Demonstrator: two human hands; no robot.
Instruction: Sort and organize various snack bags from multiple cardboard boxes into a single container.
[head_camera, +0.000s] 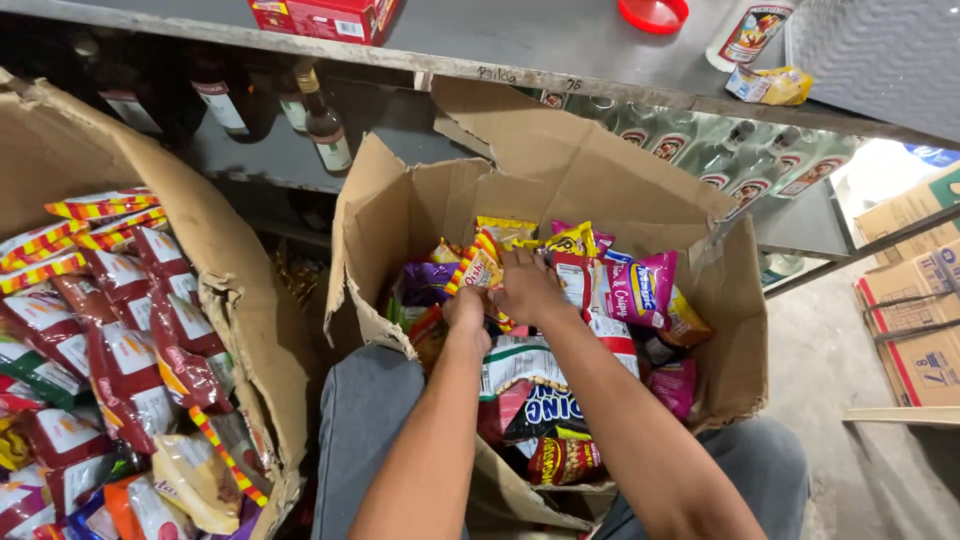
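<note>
Head view: two hands dig into a torn cardboard box of snack packets between the person's knees.

Left hand grips an orange-and-yellow packet; right hand presses on packets, its grip unclear. Bottles line the shelf behind; a second box sits left.

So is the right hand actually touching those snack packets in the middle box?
Touching. The head view shows the right hand pressed onto the snack packets inside the cardboard box, no gap visible.
</note>
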